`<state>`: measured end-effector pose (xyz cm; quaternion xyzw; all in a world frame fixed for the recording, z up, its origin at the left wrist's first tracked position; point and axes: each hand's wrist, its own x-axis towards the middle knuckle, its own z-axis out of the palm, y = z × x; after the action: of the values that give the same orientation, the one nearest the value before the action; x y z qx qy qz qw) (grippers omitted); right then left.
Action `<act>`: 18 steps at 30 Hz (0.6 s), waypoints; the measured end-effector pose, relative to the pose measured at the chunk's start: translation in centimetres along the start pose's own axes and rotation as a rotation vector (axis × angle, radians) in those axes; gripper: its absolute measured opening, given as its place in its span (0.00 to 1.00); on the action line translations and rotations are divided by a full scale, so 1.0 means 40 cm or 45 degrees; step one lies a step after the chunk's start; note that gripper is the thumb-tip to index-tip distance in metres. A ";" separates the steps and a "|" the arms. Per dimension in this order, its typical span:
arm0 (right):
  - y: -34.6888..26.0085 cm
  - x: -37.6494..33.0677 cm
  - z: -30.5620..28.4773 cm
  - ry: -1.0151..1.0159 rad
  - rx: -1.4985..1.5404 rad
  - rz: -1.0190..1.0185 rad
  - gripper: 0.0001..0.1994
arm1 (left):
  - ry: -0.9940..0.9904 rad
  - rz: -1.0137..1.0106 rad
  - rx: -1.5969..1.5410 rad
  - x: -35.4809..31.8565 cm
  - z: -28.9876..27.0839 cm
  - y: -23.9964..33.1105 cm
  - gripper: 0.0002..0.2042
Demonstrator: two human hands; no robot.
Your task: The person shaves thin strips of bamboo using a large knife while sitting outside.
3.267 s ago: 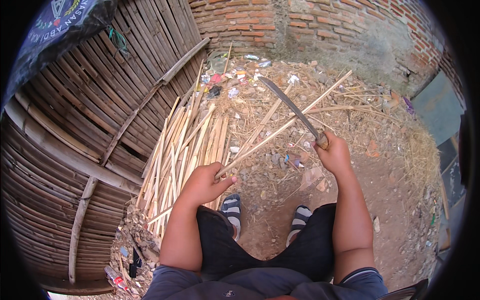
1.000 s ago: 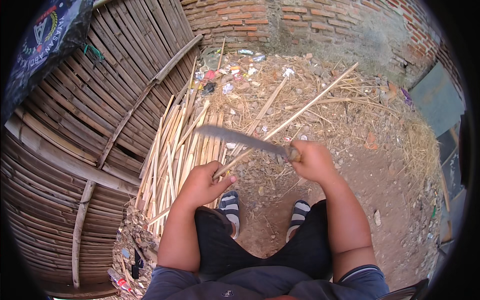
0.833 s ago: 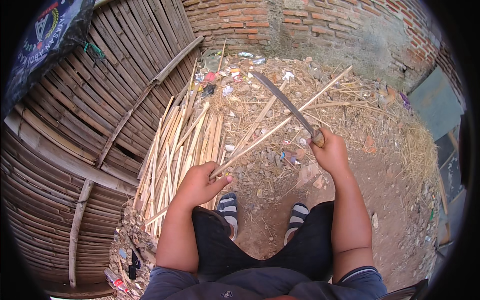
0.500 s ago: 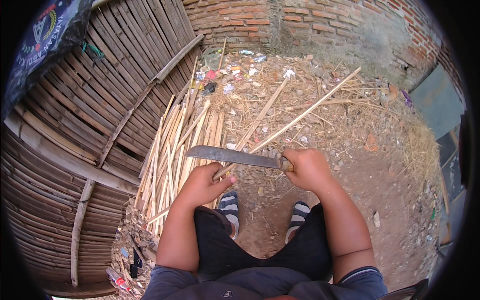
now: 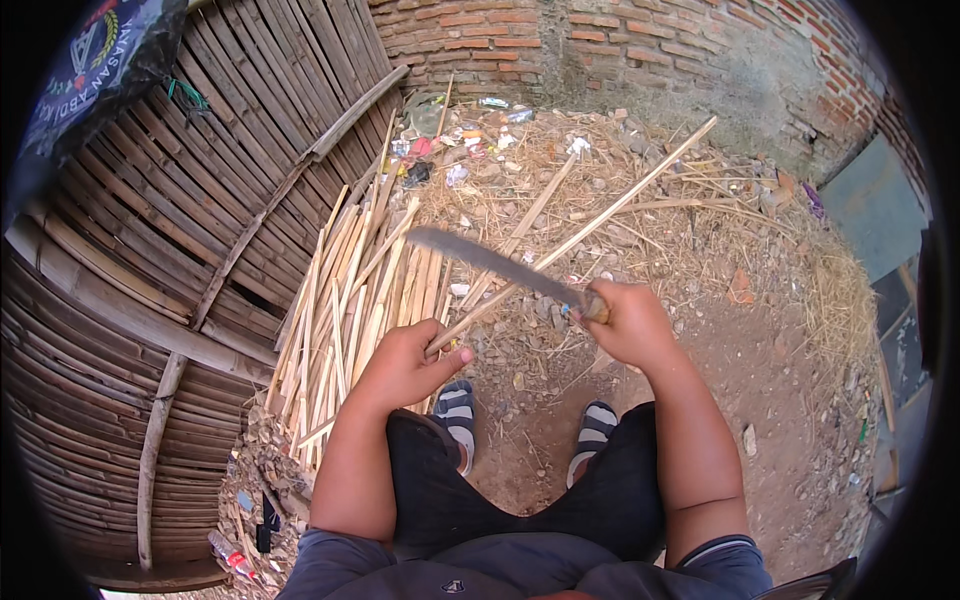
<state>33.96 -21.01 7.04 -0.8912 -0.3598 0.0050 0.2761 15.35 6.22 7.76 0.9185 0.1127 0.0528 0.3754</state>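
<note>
My left hand (image 5: 418, 362) is closed around a long, pale bamboo strip (image 5: 607, 212), which slants up and away to the right over the littered ground. In my right hand (image 5: 632, 318) is a machete (image 5: 500, 265), gripped by its wooden handle. Its dark, curved blade points up and to the left and passes over the strip; whether the two touch I cannot tell. The lower end of the strip runs under my left forearm, above the pile of split bamboo strips (image 5: 345, 290).
A bamboo-slat wall (image 5: 130, 190) with a dark printed sheet (image 5: 95, 85) rises on the left. Beyond stands a brick wall (image 5: 640, 60). Litter (image 5: 470, 145) and dry straw cover the far ground; a plastic bottle (image 5: 230, 553) lies lower left. My feet in striped socks (image 5: 597, 428) are below my hands.
The machete blade has tilted, its tip swinging up and away, while my right hand has shifted slightly right. My left hand keeps hold of the strip, whose far end has risen a little.
</note>
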 end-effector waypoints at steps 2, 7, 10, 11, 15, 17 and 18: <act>-0.023 -0.007 0.007 -0.091 -0.104 -0.150 0.09 | -0.020 -0.011 -0.057 0.000 0.007 -0.003 0.20; 0.028 0.006 -0.007 -0.092 0.019 -0.101 0.11 | -0.042 -0.013 -0.066 -0.008 0.001 -0.010 0.20; 0.100 0.020 -0.034 0.141 0.111 0.140 0.13 | -0.042 -0.046 -0.033 -0.005 -0.010 0.005 0.20; 0.119 0.020 -0.041 0.229 0.121 0.200 0.14 | -0.039 -0.061 -0.028 -0.003 -0.010 0.008 0.20; 0.086 0.015 -0.045 0.141 0.216 0.266 0.13 | -0.011 -0.026 -0.017 -0.002 -0.005 -0.006 0.20; 0.053 0.011 -0.017 0.047 0.119 0.088 0.12 | -0.007 -0.026 -0.029 -0.002 -0.002 -0.003 0.21; 0.036 0.004 -0.008 0.004 0.065 0.007 0.12 | -0.016 -0.036 -0.041 -0.001 0.004 0.000 0.21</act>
<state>35.06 -21.90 6.64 -0.8849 -0.3566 0.0134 0.2992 15.36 6.10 7.66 0.9109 0.1223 0.0436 0.3916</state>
